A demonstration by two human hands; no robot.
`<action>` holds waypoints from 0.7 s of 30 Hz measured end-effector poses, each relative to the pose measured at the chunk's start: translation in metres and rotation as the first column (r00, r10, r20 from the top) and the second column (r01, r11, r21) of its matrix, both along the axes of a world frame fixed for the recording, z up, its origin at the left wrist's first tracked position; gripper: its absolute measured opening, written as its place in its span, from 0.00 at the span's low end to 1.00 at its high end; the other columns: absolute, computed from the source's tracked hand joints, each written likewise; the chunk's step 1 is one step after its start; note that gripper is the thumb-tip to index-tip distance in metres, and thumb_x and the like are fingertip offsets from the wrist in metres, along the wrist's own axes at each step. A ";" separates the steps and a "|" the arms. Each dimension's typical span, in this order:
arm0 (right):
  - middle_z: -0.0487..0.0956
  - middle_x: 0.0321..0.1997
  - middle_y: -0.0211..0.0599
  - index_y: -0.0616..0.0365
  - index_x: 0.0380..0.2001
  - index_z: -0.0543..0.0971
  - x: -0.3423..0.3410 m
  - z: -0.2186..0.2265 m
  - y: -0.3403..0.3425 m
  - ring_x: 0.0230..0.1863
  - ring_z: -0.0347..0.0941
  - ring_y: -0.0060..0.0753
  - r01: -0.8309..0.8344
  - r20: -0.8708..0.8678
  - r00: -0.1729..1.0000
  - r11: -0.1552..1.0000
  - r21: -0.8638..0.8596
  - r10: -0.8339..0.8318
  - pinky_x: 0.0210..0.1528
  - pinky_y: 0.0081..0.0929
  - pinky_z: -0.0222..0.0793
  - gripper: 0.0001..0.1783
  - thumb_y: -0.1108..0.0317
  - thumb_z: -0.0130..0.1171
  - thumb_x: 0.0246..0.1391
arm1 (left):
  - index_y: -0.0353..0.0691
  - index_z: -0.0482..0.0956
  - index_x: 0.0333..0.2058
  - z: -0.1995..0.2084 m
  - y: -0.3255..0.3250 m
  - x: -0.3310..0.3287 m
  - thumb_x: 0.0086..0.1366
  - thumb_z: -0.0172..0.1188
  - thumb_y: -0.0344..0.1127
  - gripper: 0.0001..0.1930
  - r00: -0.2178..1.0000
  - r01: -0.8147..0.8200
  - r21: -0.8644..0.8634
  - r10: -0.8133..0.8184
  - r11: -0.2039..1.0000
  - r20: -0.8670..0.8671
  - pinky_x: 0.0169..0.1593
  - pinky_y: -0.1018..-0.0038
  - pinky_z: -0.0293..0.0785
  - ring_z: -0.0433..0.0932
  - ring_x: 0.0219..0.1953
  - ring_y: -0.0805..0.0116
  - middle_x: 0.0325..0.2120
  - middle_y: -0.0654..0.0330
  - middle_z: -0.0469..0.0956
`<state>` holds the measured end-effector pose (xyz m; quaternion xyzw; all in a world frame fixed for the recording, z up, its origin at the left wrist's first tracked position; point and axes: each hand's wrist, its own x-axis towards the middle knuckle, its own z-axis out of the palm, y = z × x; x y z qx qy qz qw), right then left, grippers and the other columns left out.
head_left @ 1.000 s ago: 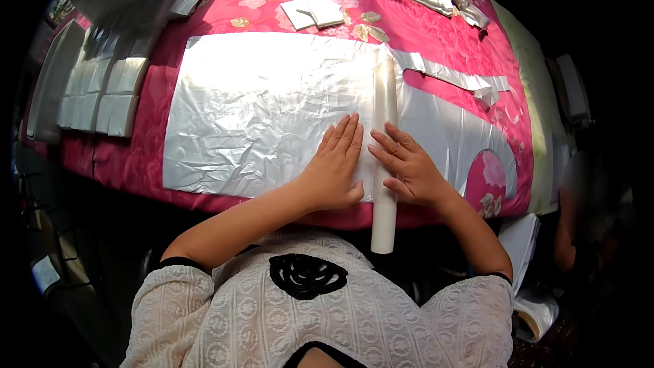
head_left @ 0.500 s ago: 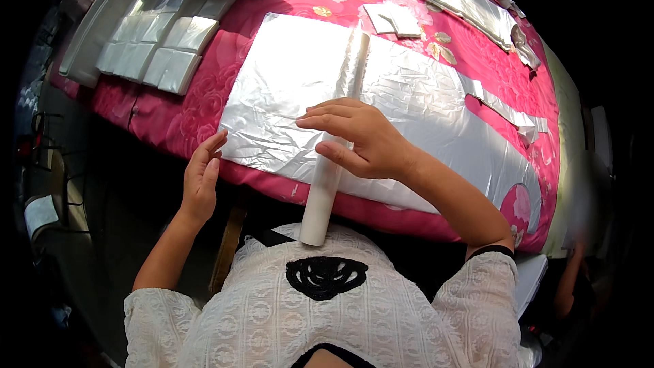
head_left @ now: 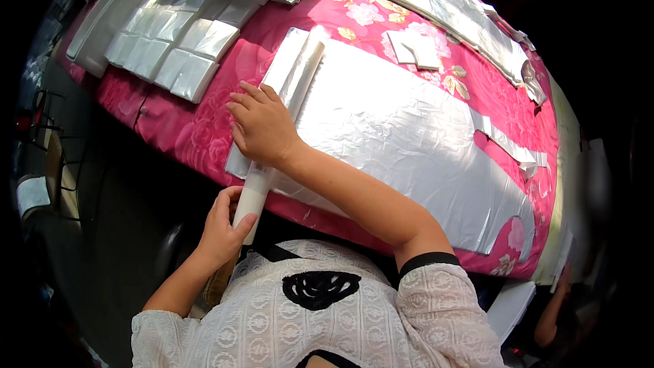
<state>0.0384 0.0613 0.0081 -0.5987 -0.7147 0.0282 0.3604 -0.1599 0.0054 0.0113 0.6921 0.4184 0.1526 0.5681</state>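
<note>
A pale tube [head_left: 252,194] lies across the stack of clear, shiny plastic sheets [head_left: 395,136], near its left end, with film around its far part. The near end sticks out past the table edge. My left hand [head_left: 221,228] grips that end, thumb on one side and fingers partly hidden behind it. My right hand [head_left: 262,129] rests on top of the tube farther up, palm down and fingers stretched out. To the left of the tube, a narrow strip of the sheets shows.
Folded plastic packets [head_left: 163,44] stand in rows at the far left, beside a translucent bin [head_left: 112,17]. Small white squares [head_left: 414,49] and a long folded plastic stack [head_left: 443,10] lie at the back. A pink flowered cloth [head_left: 204,123] covers the table. Another person's arm [head_left: 550,310] shows at right.
The tube has moved left across the sheets, with my right hand travelling along on it. My left hand, free beside the table before, now grips the tube's near end.
</note>
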 end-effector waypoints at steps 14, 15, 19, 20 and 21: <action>0.69 0.37 0.38 0.60 0.56 0.54 0.032 0.073 -0.045 0.37 0.71 0.27 -0.183 -0.944 -0.313 0.969 0.165 0.101 0.42 0.29 0.72 0.41 0.63 0.61 0.40 | 0.24 0.61 0.53 0.020 0.009 0.014 0.42 0.68 0.43 0.42 0.755 0.566 -0.663 0.015 0.490 0.656 0.38 0.72 0.76 0.77 0.32 0.69 0.38 0.50 0.75; 0.70 0.37 0.38 0.62 0.55 0.55 0.036 0.078 -0.049 0.37 0.71 0.28 -0.168 -0.946 -0.303 0.970 0.176 0.119 0.41 0.29 0.73 0.40 0.63 0.62 0.40 | 0.25 0.60 0.54 0.021 0.012 0.021 0.42 0.68 0.43 0.43 0.715 0.649 -0.641 -0.040 0.410 0.698 0.39 0.72 0.75 0.77 0.34 0.68 0.39 0.48 0.75; 0.70 0.36 0.39 0.66 0.53 0.56 0.048 0.089 -0.059 0.38 0.72 0.30 -0.006 -0.998 -0.059 1.000 -0.006 -0.006 0.42 0.30 0.73 0.38 0.63 0.63 0.41 | 0.29 0.64 0.51 0.041 0.005 0.052 0.43 0.70 0.45 0.40 0.970 0.197 -0.301 -0.141 0.933 0.198 0.37 0.75 0.74 0.75 0.31 0.74 0.33 0.57 0.75; 0.70 0.36 0.39 0.66 0.52 0.56 0.050 0.083 -0.060 0.38 0.72 0.30 -0.007 -0.999 -0.042 1.000 0.003 0.003 0.42 0.30 0.73 0.38 0.63 0.63 0.42 | 0.29 0.64 0.50 0.042 0.004 0.053 0.43 0.70 0.44 0.39 0.961 0.242 -0.348 -0.174 0.906 0.214 0.35 0.75 0.74 0.75 0.29 0.73 0.30 0.58 0.74; 0.71 0.36 0.39 0.66 0.52 0.56 0.054 0.082 -0.061 0.39 0.72 0.30 -0.007 -1.000 -0.020 1.000 0.017 0.017 0.42 0.30 0.73 0.38 0.63 0.63 0.42 | 0.28 0.65 0.49 0.043 0.005 0.056 0.43 0.71 0.44 0.37 0.950 0.287 -0.387 -0.207 0.876 0.236 0.33 0.75 0.74 0.75 0.28 0.73 0.28 0.59 0.74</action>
